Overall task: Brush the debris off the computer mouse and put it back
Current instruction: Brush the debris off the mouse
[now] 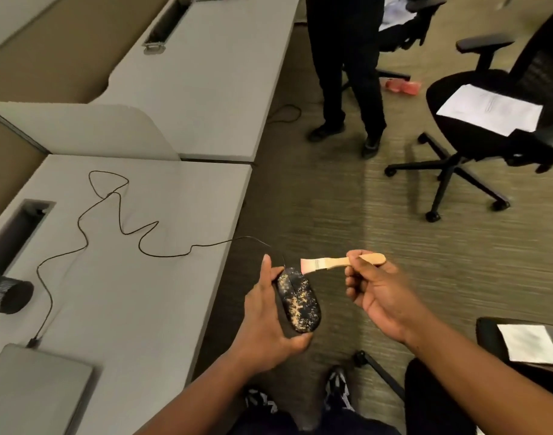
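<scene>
Head view. Left hand (269,312) grips the computer mouse (298,301) from its left side and underneath, fingers curled round the body, thumb lying along the near-left flank. Mouse is held in the air just off the right edge of the surface (149,277), over the carpet (331,199), top face up. Tan debris (300,304) is scattered thickly over the black shell, densest through the middle and tail.

Right hand (375,290) pinches the wooden handle of a small brush (341,263) between thumb and fingertips, bristles pointing left. Bristle tip sits at the front end of the mouse, touching or just above it; motion blur makes it hard to say which.

The cable (118,215) runs from the mouse nose back over the right edge and loops loosely across the surface to a plug near a grey laptop (33,390) at the near-left corner. A dark mesh cup (8,296) lies on its side at the left edge. Office chair (488,114) with paper on the seat and a standing person (347,73) are well apart on the carpet.

Risks, as judged:
- Brushing has barely begun; most debris remains.
- Sweeping toward the wrist would push grit onto the left hand and into the button seam.
- The handle pinch is light; a firm stroke could twist the brush loose.
- Pulling the mouse farther off could drag the slack cable, tugging the plug.
</scene>
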`<state>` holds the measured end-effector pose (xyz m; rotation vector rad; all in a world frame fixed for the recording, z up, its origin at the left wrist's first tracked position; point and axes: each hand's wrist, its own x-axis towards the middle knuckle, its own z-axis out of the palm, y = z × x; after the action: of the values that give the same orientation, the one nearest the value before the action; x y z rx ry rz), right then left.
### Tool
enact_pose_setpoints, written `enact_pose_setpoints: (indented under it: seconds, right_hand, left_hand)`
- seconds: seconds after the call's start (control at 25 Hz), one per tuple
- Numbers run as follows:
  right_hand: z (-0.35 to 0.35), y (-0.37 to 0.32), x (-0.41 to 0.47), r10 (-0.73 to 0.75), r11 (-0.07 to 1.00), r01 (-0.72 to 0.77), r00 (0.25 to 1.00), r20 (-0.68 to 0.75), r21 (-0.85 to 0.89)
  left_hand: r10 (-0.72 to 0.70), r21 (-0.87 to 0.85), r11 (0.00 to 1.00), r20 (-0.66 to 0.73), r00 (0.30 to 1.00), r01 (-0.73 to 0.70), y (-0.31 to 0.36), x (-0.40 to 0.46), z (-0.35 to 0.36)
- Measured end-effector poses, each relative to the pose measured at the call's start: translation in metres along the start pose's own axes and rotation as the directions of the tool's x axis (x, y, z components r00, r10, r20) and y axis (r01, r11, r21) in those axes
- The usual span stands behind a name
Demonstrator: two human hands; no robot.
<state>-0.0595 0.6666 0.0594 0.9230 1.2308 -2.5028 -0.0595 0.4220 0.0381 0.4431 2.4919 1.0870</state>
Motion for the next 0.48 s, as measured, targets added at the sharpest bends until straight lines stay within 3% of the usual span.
enact_pose_setpoints:
  seconds: [0.28, 0.48]
  right_hand:
    - [-0.004, 0.011, -0.004, -0.039, 0.997, 0.044, 0.996, -0.079, 0.061]
    - [0.005, 0.023, -0.006, -0.065, 0.995, 0.058, 0.993, -0.096, -0.081]
  left_hand:
    - [0.039, 0.077, 0.996, 0.115, 0.993, -0.048, -0.009, -0.004, -0.004]
    - [0.002, 0.085, 0.996, 0.13, 0.991, -0.013, -0.021, -0.017, -0.009]
